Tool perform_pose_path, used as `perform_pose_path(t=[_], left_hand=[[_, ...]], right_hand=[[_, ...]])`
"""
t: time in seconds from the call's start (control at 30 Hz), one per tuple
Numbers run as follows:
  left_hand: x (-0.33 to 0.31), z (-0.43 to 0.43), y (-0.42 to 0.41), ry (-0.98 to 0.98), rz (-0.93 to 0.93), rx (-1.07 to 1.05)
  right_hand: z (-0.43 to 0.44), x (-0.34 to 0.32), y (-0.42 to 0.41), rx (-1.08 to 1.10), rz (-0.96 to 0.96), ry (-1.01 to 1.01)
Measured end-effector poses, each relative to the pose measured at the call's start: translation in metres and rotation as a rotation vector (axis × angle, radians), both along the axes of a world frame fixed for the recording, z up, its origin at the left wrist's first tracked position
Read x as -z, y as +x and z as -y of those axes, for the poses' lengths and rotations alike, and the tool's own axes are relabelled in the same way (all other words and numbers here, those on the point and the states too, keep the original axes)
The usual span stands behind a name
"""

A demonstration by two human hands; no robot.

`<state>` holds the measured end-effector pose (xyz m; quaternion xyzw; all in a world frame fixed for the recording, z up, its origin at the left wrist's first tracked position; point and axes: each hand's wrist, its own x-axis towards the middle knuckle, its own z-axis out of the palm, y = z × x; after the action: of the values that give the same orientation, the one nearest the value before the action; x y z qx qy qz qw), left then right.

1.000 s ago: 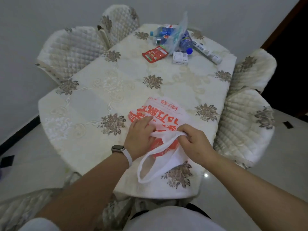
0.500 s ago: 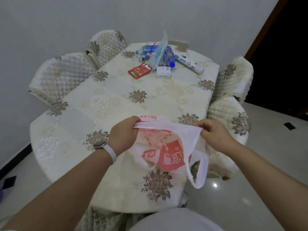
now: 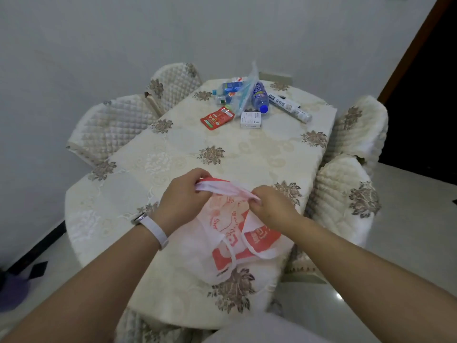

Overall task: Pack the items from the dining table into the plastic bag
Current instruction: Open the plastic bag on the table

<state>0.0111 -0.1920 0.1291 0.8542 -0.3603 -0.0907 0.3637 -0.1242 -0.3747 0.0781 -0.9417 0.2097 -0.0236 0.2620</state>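
A white plastic bag [image 3: 232,233] with red print hangs above the near part of the dining table [image 3: 247,149]. My left hand [image 3: 183,196] grips its top edge on the left; my right hand [image 3: 272,206] pinches the same edge on the right. The two handles dangle below. At the table's far end lie a red packet [image 3: 217,118], a small white box [image 3: 250,119], a blue-capped bottle [image 3: 259,97], a long white tube [image 3: 289,108] and a clear pouch [image 3: 231,91] holding blue items.
Quilted cream chairs stand on the left [image 3: 111,129], at the far left corner [image 3: 175,80] and on the right [image 3: 346,201]. A grey wall is behind the table, a dark doorway [image 3: 425,95] at the right, glossy floor below.
My hands have come closer together, bunching the bag's top edge between them. The bag was spread wide half a second ago. The view has tilted up a little.
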Motion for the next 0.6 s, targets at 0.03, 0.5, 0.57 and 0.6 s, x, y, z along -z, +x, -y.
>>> perform_pose_path(t=[0.03, 0.5, 0.57, 0.6], left_hand=[[0.003, -0.007, 0.003, 0.074, 0.086, 0.001], [0.054, -0.065, 0.054, 0.19, -0.095, -0.346], [0.052, -0.059, 0.054, 0.099, -0.164, -0.357], [0.051, -0.056, 0.055, 0.07, -0.179, -0.353]], right_hand=[[0.002, 0.0, 0.002, 0.017, 0.026, 0.034], [0.045, -0.018, 0.035, 0.123, 0.166, -0.051], [0.044, -0.015, 0.037, 0.163, 0.196, 0.087], [0.042, -0.013, 0.038, 0.19, 0.205, 0.18]])
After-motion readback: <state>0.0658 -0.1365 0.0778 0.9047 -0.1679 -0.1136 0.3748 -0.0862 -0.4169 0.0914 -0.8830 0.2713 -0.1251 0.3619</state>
